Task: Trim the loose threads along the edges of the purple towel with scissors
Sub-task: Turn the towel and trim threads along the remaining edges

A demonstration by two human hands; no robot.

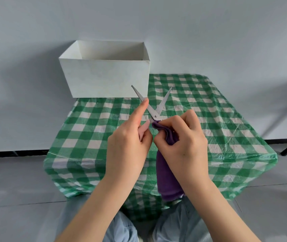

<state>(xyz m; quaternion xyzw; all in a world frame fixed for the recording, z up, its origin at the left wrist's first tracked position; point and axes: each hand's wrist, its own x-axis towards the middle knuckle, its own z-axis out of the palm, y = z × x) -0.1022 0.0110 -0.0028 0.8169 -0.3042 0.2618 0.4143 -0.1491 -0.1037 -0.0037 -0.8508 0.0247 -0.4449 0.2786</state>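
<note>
The purple towel (167,173) hangs bunched from the right hand (183,142), whose fingers are curled round its upper folds; the lower part drops down past the wrist in front of the table's near edge. A small corner of the cloth pokes out beside the fingertips, just at the pivot of the scissors (154,109).

The scissors point up and away with their blades spread wide in a V. How the handles are held cannot be made out — both hands cover them. The left hand (130,140) sits just left of the pivot, its index finger stretched straight along the left blade and touching it, the other fingers curled under; whether they grip a handle cannot be told.

Below lies a table (104,130) under a green-and-white checked plastic cloth. A white open box (104,77) stands at its far left corner. Behind is a plain pale wall — with a dark skirting strip — and a grey floor; pale blue trouser legs show at the bottom.
</note>
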